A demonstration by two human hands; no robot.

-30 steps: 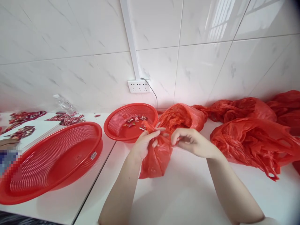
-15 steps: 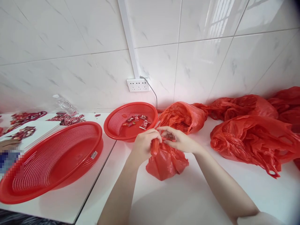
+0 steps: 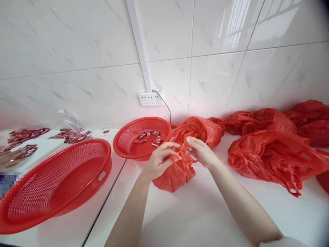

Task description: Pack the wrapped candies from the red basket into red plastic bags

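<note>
A small red plastic bag (image 3: 174, 176) sits on the white table, its body bulging and its top gathered into a neck. My right hand (image 3: 202, 152) pinches the gathered top between thumb and fingers. On the other side, my left hand (image 3: 161, 159) has its fingers stretched and apart beside the neck; their tips reach the plastic. What the bag contains is hidden. Just behind my hands lies a larger open red plastic bag (image 3: 205, 128). To the left of it stands a round red basket (image 3: 120, 139) with several small wrapped snacks (image 3: 147, 136) inside.
A large red basket (image 3: 77, 185) stands at the left near a seam in the table. Past it are a clear bottle (image 3: 69, 118), piles of red packets (image 3: 70, 136) and another person's hand (image 3: 9, 157). Crumpled red bags (image 3: 272, 154) lie right. A socket strip (image 3: 150, 99) is on the wall.
My left hand's fingers have loosened from the bag's neck and spread. My right hand has closed on the gathered top, and the bag has shifted slightly left and tilted.
</note>
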